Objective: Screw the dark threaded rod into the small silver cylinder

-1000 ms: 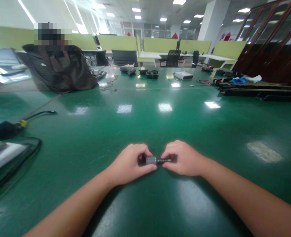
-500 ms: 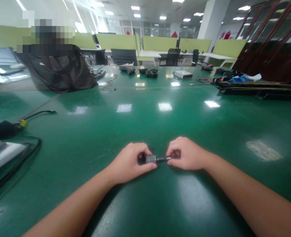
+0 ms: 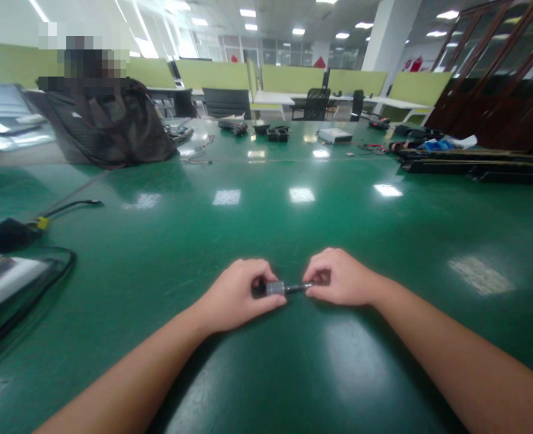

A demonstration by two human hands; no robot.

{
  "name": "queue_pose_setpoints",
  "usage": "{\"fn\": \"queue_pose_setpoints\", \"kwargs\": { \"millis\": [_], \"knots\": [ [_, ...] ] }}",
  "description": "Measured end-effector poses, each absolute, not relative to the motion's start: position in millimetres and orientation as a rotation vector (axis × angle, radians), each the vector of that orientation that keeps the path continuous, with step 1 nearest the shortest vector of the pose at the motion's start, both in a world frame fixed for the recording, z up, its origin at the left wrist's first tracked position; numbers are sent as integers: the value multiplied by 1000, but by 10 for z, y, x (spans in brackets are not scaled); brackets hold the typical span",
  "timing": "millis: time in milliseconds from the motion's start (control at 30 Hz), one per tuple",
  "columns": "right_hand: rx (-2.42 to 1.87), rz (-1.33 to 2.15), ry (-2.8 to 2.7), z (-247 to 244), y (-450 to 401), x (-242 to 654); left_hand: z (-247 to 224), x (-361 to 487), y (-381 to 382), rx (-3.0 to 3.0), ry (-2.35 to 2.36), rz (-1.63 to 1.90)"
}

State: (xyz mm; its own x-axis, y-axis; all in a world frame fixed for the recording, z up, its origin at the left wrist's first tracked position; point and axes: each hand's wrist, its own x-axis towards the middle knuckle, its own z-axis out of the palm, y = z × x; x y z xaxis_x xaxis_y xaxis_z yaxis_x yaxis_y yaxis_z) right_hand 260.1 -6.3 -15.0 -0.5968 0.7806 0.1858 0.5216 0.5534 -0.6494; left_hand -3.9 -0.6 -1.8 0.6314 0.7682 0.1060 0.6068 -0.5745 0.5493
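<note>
Low over the green table, a small screwdriver-like tool [image 3: 275, 289] lies level between my two hands. It has a thick grey cylinder, a dark end towards the left and a thin dark shaft running right. My left hand [image 3: 237, 296] is closed around the cylinder, thumb in front and fingers behind, and covers part of the dark end. The fingertips of my right hand [image 3: 339, 278] pinch the shaft near its shiny far tip. Whether a separate small piece sits in those fingers is hidden.
A dark bag [image 3: 113, 129] stands at the back left. Nearer on the left are a black cable [image 3: 70, 265] and a black device [image 3: 11, 234] with a yellow band. At the back are a white box [image 3: 335, 135] and, on the right, long black bars [image 3: 474, 163].
Both hands and the tool appear very slightly higher in the picture, and the shaft tilts up a little towards the right. The hold of both hands looks the same.
</note>
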Motion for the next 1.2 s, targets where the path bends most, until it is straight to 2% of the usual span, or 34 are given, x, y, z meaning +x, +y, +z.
{"fn": "queue_pose_setpoints", "kwargs": {
  "millis": [700, 933, 1200],
  "knots": [
    [-890, 592, -2373, -235, -126, 2384, -26, -28, 1, 2419, 1075, 474],
    [-1016, 674, -2282, -218, -159, 2389, -40, -33, 4, 2422, 1069, 478],
    [-895, 660, -2320, -220, -136, 2391, -36, -34, 6, 2409, 1072, 472]
  ]
}}
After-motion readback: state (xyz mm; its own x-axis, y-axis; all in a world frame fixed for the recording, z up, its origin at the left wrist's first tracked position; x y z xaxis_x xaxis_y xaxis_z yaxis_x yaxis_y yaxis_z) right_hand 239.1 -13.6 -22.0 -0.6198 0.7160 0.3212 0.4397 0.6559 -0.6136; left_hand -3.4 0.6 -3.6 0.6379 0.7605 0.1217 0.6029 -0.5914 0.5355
